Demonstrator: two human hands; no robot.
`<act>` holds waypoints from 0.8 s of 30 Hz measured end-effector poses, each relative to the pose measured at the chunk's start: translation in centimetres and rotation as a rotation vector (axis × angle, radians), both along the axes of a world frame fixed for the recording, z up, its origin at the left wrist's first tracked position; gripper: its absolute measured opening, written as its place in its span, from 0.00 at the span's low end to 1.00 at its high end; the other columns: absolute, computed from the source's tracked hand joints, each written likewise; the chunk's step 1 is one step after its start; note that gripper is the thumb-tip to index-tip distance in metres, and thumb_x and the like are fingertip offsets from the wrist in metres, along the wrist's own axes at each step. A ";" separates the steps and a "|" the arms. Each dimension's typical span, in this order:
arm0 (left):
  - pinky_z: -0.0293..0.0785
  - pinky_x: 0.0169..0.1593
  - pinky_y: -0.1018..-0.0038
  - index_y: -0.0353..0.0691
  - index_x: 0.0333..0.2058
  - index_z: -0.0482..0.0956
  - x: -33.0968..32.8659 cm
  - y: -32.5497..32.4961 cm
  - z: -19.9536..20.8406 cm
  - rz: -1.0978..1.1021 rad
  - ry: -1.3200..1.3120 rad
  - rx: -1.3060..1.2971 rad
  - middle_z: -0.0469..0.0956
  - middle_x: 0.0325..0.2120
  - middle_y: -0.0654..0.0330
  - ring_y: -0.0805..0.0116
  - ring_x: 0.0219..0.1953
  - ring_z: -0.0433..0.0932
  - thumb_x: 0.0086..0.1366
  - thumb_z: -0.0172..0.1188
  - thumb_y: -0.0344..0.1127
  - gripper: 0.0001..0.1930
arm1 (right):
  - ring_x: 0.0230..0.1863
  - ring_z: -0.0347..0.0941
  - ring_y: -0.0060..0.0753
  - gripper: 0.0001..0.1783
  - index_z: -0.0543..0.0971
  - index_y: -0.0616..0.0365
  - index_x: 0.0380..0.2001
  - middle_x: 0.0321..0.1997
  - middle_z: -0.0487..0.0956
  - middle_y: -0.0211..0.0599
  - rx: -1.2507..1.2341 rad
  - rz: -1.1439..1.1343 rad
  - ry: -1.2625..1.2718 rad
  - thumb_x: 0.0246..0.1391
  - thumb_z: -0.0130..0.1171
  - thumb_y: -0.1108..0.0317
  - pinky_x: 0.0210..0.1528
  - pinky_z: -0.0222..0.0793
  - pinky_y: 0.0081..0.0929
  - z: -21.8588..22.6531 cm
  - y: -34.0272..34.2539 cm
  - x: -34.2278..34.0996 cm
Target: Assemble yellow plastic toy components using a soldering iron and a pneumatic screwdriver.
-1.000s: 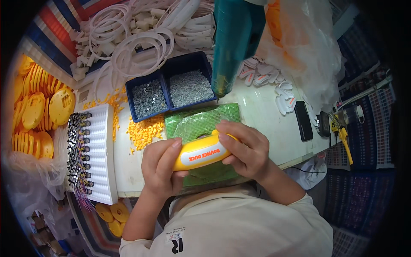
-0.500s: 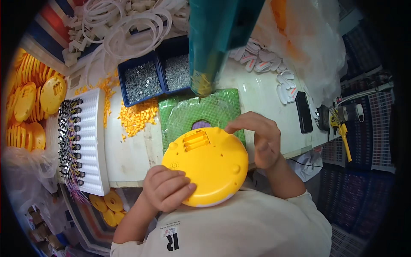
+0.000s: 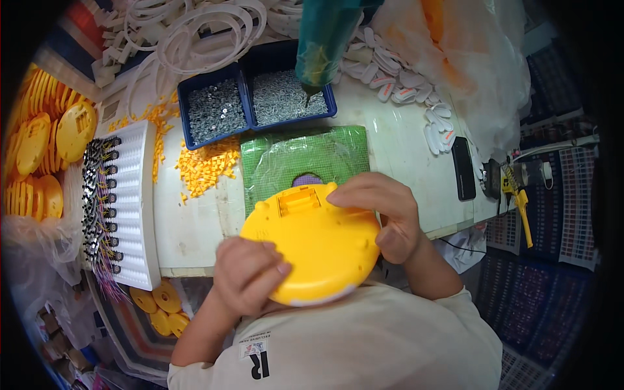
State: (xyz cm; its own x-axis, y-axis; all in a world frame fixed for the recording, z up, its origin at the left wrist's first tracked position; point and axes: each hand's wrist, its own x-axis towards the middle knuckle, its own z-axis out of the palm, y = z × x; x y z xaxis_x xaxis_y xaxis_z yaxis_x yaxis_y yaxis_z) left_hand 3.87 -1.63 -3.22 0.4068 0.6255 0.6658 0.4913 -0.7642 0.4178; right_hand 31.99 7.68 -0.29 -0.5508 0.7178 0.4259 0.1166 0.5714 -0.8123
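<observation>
A round yellow plastic housing [image 3: 312, 247] is held at the table's near edge, in front of my body. Its face toward me shows an open battery compartment [image 3: 299, 202] and small round feet. My left hand [image 3: 248, 274] is closed around its lower left edge, thumb on the face. Along the upper right rim, my right hand [image 3: 383, 211] has its fingers on the face near the compartment and its thumb at the side edge. Beyond the housing lies a green padded mat [image 3: 305, 153] under clear film, with a purple spot partly covered by the housing. Above hangs a teal power screwdriver [image 3: 322, 52], bit downward.
A blue two-part bin [image 3: 246, 97] holds small metal screws. Small yellow pieces [image 3: 208, 166] lie beside it. A white foam tray [image 3: 138, 208] with wired parts stands left, near stacked yellow housings [image 3: 75, 133]. White oval parts [image 3: 439, 130] and a black phone [image 3: 463, 169] lie right.
My right hand has come down onto the housing's rim, and the housing has tilted slightly. The hanging screwdriver has moved up and away, uncovering more of the screw bin.
</observation>
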 end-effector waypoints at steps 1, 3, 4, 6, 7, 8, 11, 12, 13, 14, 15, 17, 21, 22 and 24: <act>0.76 0.45 0.64 0.45 0.50 0.80 0.2 0.6 0.6 0.002 0.001 0.002 0.79 0.44 0.58 0.60 0.43 0.80 0.66 0.67 0.42 0.16 | 0.44 0.82 0.51 0.41 0.84 0.67 0.49 0.45 0.84 0.54 0.062 0.002 0.033 0.68 0.44 0.34 0.48 0.77 0.39 0.2 0.0 -0.2; 0.76 0.46 0.59 0.40 0.56 0.76 0.9 2.2 1.5 0.154 -0.157 -0.050 0.77 0.46 0.49 0.52 0.44 0.80 0.72 0.62 0.50 0.23 | 0.46 0.82 0.51 0.39 0.83 0.66 0.52 0.49 0.83 0.56 0.134 0.012 0.066 0.68 0.47 0.36 0.49 0.78 0.39 0.3 0.1 -0.8; 0.77 0.47 0.57 0.40 0.61 0.72 0.6 2.6 1.4 0.170 -0.138 -0.072 0.77 0.47 0.44 0.47 0.46 0.79 0.74 0.58 0.55 0.28 | 0.48 0.82 0.52 0.37 0.81 0.66 0.56 0.53 0.81 0.57 0.242 -0.031 0.012 0.68 0.50 0.38 0.50 0.78 0.39 0.2 0.1 -1.3; 0.77 0.48 0.57 0.40 0.61 0.73 0.3 3.6 1.2 0.170 -0.140 -0.042 0.77 0.48 0.44 0.47 0.47 0.79 0.74 0.58 0.54 0.27 | 0.51 0.81 0.53 0.32 0.76 0.63 0.62 0.59 0.78 0.58 0.437 -0.073 -0.056 0.69 0.57 0.47 0.51 0.80 0.40 -0.1 0.6 -1.8; 0.77 0.49 0.56 0.41 0.62 0.73 0.2 4.0 1.2 0.167 -0.144 -0.026 0.77 0.50 0.43 0.46 0.48 0.79 0.73 0.59 0.53 0.27 | 0.51 0.81 0.53 0.32 0.76 0.63 0.62 0.59 0.78 0.58 0.446 -0.065 -0.053 0.69 0.57 0.47 0.51 0.80 0.40 -0.1 0.8 -2.0; 0.78 0.50 0.56 0.41 0.63 0.75 0.2 4.3 1.5 0.175 -0.123 -0.013 0.77 0.51 0.43 0.46 0.47 0.80 0.73 0.60 0.49 0.26 | 0.52 0.81 0.53 0.30 0.77 0.63 0.62 0.59 0.78 0.59 0.499 -0.094 -0.075 0.71 0.55 0.49 0.50 0.80 0.41 0.0 1.0 -2.2; 0.79 0.50 0.60 0.40 0.62 0.77 -0.3 6.3 4.2 0.193 0.030 -0.064 0.79 0.49 0.45 0.47 0.46 0.82 0.73 0.59 0.41 0.22 | 0.52 0.82 0.53 0.23 0.78 0.64 0.61 0.57 0.80 0.59 0.556 -0.140 -0.121 0.74 0.52 0.58 0.51 0.80 0.37 1.6 2.1 -2.7; 0.79 0.50 0.62 0.39 0.63 0.77 -0.2 7.1 5.6 0.206 -0.003 -0.187 0.81 0.47 0.45 0.47 0.45 0.82 0.73 0.58 0.38 0.22 | 0.51 0.82 0.47 0.23 0.78 0.64 0.60 0.56 0.81 0.56 0.381 -0.165 -0.144 0.74 0.52 0.58 0.52 0.79 0.33 2.8 2.5 -2.9; 0.79 0.51 0.63 0.39 0.63 0.77 -0.1 7.9 6.8 0.221 -0.034 -0.309 0.82 0.45 0.46 0.46 0.45 0.83 0.73 0.57 0.34 0.21 | 0.51 0.82 0.42 0.23 0.78 0.65 0.60 0.55 0.82 0.52 0.205 -0.187 -0.164 0.74 0.52 0.59 0.52 0.78 0.30 3.4 3.0 -3.2; 0.78 0.54 0.65 0.35 0.61 0.78 0.1 8.8 7.3 0.236 -0.096 -0.477 0.84 0.44 0.46 0.51 0.47 0.83 0.75 0.54 0.35 0.19 | 0.51 0.82 0.42 0.23 0.78 0.65 0.60 0.55 0.82 0.52 0.210 -0.185 -0.162 0.74 0.52 0.59 0.52 0.78 0.30 3.3 4.0 -3.5; 0.78 0.54 0.65 0.35 0.61 0.78 0.0 9.5 7.0 0.238 -0.095 -0.472 0.84 0.44 0.46 0.51 0.47 0.83 0.75 0.54 0.35 0.19 | 0.49 0.81 0.35 0.23 0.79 0.66 0.58 0.52 0.83 0.47 -0.169 -0.141 -0.116 0.74 0.53 0.58 0.51 0.78 0.27 2.8 5.0 -3.7; 0.76 0.56 0.66 0.32 0.59 0.78 -0.6 10.3 5.3 0.171 -0.297 -0.959 0.84 0.46 0.47 0.56 0.49 0.83 0.78 0.51 0.41 0.21 | 0.48 0.81 0.28 0.23 0.80 0.67 0.57 0.49 0.85 0.41 -0.544 -0.090 -0.067 0.74 0.53 0.57 0.51 0.77 0.25 2.0 6.5 -4.0; 0.75 0.56 0.67 0.31 0.57 0.79 -0.7 10.3 4.2 0.249 -0.211 -1.153 0.85 0.46 0.49 0.61 0.48 0.83 0.79 0.50 0.48 0.24 | 0.40 0.79 0.20 0.23 0.84 0.67 0.49 0.40 0.85 0.32 -0.703 -0.085 -0.344 0.74 0.53 0.54 0.47 0.77 0.24 1.3 7.2 -3.9; 0.75 0.56 0.67 0.31 0.57 0.79 -0.7 10.2 4.3 0.252 -0.211 -1.155 0.85 0.46 0.49 0.61 0.48 0.83 0.79 0.50 0.48 0.24 | 0.41 0.79 0.19 0.23 0.83 0.67 0.50 0.41 0.85 0.33 -0.732 -0.088 -0.363 0.74 0.52 0.55 0.47 0.76 0.24 1.4 7.1 -3.9; 0.76 0.54 0.65 0.31 0.55 0.80 -0.6 9.8 4.9 0.276 -0.224 -1.219 0.85 0.42 0.49 0.57 0.46 0.84 0.78 0.53 0.47 0.23 | 0.41 0.79 0.18 0.24 0.82 0.67 0.52 0.42 0.85 0.33 -0.765 -0.089 -0.386 0.74 0.52 0.55 0.47 0.76 0.25 1.7 6.3 -3.8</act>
State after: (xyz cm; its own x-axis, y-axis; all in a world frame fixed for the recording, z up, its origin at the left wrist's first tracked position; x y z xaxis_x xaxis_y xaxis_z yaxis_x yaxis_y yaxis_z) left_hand 3.27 8.18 1.64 0.1188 0.9246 -0.3619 0.4004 0.2889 0.8696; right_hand 28.20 13.94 1.44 -0.4857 0.7783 -0.3979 0.4825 -0.1409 -0.8645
